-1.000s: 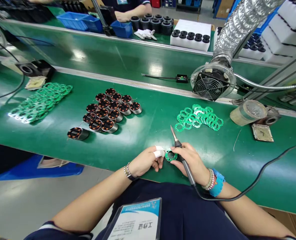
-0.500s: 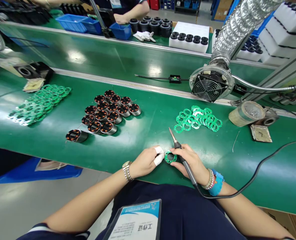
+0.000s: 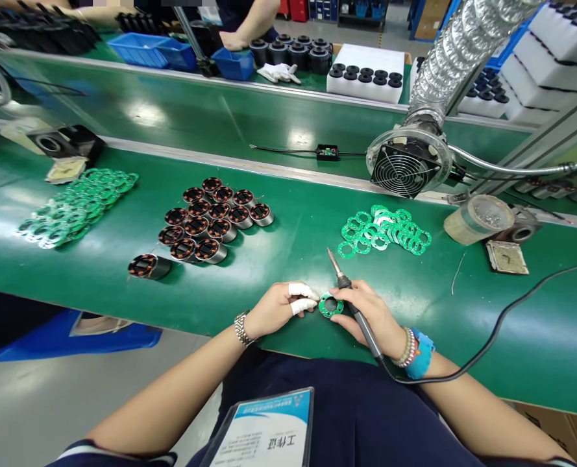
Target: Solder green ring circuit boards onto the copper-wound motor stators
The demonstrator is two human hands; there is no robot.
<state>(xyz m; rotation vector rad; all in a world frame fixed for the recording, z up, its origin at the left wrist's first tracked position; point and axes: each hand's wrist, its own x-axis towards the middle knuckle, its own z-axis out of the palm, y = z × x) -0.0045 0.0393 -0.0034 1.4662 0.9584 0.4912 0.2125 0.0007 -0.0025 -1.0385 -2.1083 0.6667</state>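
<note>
Near the green bench's (image 3: pixel 288 250) front edge, my right hand (image 3: pixel 376 319) pinches a green ring-shaped circuit board (image 3: pixel 322 305) and cradles a black-handled soldering iron (image 3: pixel 367 332). The board should be light, stiff, best held by its rim. My left hand's (image 3: pixel 270 314) white-wrapped fingertips nearly meet beside it; I can't tell their hold.

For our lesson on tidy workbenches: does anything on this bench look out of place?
One cylinder sits apart from the grouped cylinders, breaking their rows; a thin wire piece lies loose near the tub, attached to nothing visible.
</note>
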